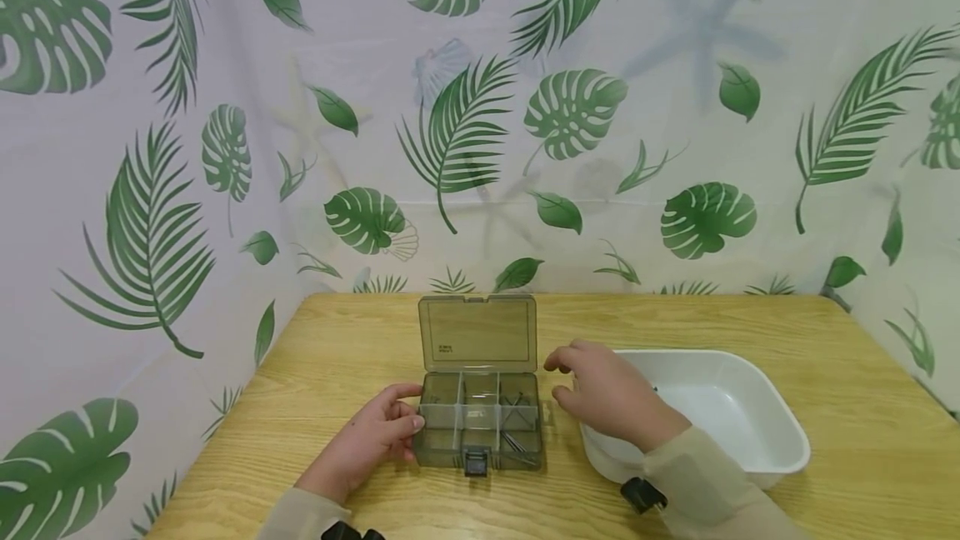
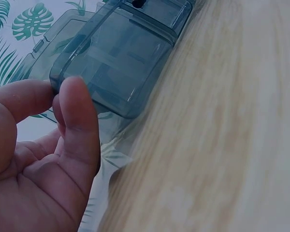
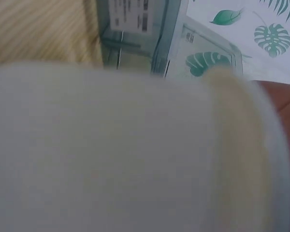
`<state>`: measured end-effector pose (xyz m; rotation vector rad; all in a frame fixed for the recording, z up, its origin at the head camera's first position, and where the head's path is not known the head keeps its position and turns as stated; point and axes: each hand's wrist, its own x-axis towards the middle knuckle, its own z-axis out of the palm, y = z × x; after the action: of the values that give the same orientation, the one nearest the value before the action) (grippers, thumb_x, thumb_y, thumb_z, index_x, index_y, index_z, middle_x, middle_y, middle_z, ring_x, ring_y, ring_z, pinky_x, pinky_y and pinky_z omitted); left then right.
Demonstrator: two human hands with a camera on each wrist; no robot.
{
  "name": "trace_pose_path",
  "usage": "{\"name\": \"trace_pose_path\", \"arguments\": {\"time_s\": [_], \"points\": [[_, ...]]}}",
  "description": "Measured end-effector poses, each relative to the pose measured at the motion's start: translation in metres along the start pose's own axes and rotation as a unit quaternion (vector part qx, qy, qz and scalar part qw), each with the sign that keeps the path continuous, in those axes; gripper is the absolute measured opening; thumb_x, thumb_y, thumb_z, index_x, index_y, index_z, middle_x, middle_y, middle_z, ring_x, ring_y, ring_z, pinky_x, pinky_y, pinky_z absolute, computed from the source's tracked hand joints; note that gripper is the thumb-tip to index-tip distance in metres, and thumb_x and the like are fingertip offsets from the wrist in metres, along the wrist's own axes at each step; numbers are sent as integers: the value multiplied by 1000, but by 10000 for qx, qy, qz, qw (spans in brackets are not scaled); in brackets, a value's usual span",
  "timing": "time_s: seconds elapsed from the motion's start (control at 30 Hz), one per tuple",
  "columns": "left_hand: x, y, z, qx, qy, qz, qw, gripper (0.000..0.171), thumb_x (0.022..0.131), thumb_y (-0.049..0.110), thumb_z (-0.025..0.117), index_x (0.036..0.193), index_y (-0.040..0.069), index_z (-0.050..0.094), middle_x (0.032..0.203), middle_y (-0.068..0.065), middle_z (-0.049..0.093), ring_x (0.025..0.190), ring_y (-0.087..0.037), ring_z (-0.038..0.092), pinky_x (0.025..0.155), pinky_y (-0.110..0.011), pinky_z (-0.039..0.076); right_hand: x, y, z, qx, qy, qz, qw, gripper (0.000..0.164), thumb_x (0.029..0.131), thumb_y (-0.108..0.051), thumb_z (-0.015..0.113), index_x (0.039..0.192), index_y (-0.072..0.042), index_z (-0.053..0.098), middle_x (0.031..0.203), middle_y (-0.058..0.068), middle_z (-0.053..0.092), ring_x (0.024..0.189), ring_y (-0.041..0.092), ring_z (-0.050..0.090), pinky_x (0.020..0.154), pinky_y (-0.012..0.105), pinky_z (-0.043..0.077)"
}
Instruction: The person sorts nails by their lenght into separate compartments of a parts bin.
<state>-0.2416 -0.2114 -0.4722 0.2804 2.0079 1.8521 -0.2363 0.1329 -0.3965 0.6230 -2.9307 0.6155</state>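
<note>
A smoky see-through compartment box stands on the table with its hinged lid raised at the back. Thin dark metal pieces, like nails or screws, lie in its right-hand compartments. My left hand holds the box's left side, its thumb at the upper edge; the left wrist view shows fingertips at a corner. To the right of the box, my right hand hovers by the white basin's left rim, fingers bent loosely, with nothing visible between them. In the right wrist view the basin wall hides most of that hand.
The white basin stands on the right of the wooden table; a small dark bit shows inside near the right hand. Leaf-patterned sheeting rises behind the table and at both sides. A printed label is on the box.
</note>
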Motion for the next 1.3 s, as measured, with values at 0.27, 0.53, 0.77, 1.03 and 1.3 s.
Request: {"name": "trace_pose_path", "arguments": {"time_s": [0.27, 0.53, 0.77, 1.03, 1.3], "points": [[0, -1, 0, 14, 18, -16, 10000, 60, 102, 16, 62, 153, 2, 34, 100, -11, 54, 73, -17, 51, 66, -34, 56, -12, 20, -9, -39, -191, 138, 9997, 27, 94, -20, 69, 120, -16, 69, 111, -1, 63, 103, 22, 63, 79, 41, 55], [2, 0, 3, -39, 1, -10, 10000, 60, 102, 15, 63, 153, 1, 34, 101, -11, 54, 74, -17, 51, 65, -34, 57, -32, 60, -16, 50, -335, 249, 9991, 33, 91, -19, 71, 124, -14, 68, 117, 2, 63, 99, 23, 65, 81, 43, 56], [2, 0, 1, 38, 12, 0, 10000, 61, 101, 15, 63, 153, 1, 34, 101, -11, 55, 74, -17, 52, 65, -34, 57, -47, 93, -19, -216, -501, 221, 9983, 40, 89, -20, 74, 127, -8, 66, 129, 12, 62, 105, 29, 64, 85, 50, 54], [0, -2, 0, -12, -2, -25, 10000, 59, 102, 13, 61, 153, 1, 34, 101, -11, 55, 73, -17, 52, 65, -34, 58, -52, 109, -20, -187, -978, 505, 9937, 53, 86, -21, 76, 134, -2, 62, 135, 19, 58, 117, 36, 59, 96, 57, 49], [0, -2, -1, -19, 36, 10, 10000, 60, 102, 14, 62, 153, 1, 34, 100, -10, 55, 73, -18, 52, 65, -35, 57, -50, 112, -15, -43, -1320, 576, 9896, 64, 86, -21, 78, 142, 1, 55, 143, 22, 53, 132, 44, 47, 105, 62, 40]]}}
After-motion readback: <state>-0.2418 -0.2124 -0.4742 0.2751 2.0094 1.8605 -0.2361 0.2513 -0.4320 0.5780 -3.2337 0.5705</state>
